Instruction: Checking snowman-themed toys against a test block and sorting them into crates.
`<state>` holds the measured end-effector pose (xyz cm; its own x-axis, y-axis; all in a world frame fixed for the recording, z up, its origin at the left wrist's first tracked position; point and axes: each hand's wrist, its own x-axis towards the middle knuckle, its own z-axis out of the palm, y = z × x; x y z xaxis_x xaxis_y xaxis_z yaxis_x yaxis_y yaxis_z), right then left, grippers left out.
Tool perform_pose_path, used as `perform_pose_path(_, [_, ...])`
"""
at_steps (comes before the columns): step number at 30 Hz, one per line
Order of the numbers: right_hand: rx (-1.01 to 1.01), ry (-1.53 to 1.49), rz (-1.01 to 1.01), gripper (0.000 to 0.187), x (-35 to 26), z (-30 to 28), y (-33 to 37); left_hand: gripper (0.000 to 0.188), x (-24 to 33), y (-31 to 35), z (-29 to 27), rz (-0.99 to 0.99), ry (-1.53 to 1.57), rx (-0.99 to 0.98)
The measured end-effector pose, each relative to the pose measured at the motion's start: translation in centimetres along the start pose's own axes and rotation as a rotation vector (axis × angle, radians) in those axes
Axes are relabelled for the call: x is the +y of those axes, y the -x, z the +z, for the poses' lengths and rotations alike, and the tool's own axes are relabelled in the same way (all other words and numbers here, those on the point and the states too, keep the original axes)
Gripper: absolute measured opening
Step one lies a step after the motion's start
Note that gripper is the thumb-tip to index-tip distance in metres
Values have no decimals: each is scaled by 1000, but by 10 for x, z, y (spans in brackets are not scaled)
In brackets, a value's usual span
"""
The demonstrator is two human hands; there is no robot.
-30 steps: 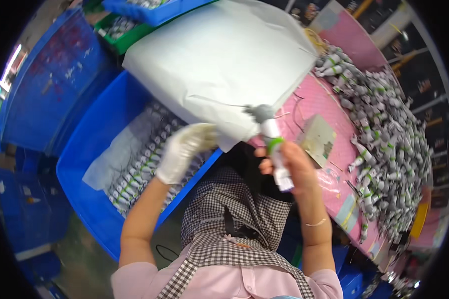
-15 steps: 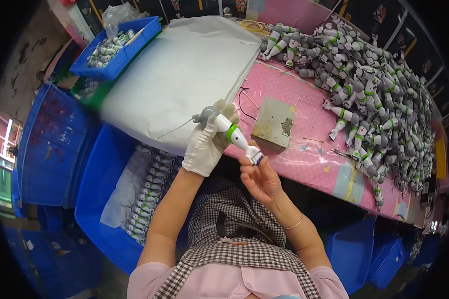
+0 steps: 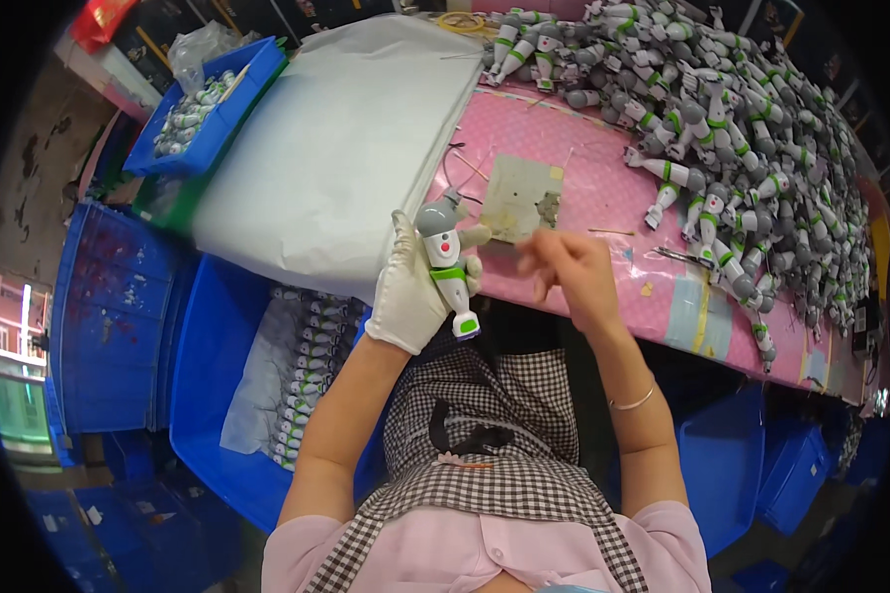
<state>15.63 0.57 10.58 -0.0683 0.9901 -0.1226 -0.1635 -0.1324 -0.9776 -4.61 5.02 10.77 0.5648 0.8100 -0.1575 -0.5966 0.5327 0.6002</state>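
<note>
My left hand, in a white glove, is wrapped round a white plastic figure-shaped piece. This piece has a round grey cap at its upper end, a red dot, a green band and a white-and-green foot. My right hand is bare and raised to the right of it, apart from the piece. Its bent fingers are parted and slightly blurred, with nothing seen in them. Just beyond the right hand's fingertips, a worn grey metal block sits on the pink table cover.
A large heap of like pieces covers the table's right side, with a pliers-like tool near its edge. White sheeting lies at left. A blue bin below holds rows of pieces; a blue tray stands far left.
My right hand has let go of the piece's lower end and moved right and up. The piece has turned in my left hand, so its red dot shows and it points more straight down.
</note>
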Motion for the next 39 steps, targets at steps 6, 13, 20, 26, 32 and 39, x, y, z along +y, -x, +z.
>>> perform_pose_path(6, [93, -609, 4, 41, -4, -19, -22, 74, -32, 8, 13, -230, -124, -49])
perform_pose_path(13, [318, -742, 33, 30, 14, -40, -15, 66, -51, 6, 14, -296, -310, -118])
perform_pose_path(20, [314, 162, -88, 15, 33, -61, -18, 58, -59, -6, 17, -628, 252, -88])
perform_pose_path(26, [222, 259, -139, 15, 38, -65, -43, 34, -57, -15, 31, -65, -820, 158])
perform_pose_path(32, [146, 250, 30, 16, 22, -70, -48, 32, -41, -31, 26, -162, -492, 146])
perform_pose_path(39, [50, 243, 124, 20, 14, -73, -52, 35, -36, -39, 23, -185, -470, 123])
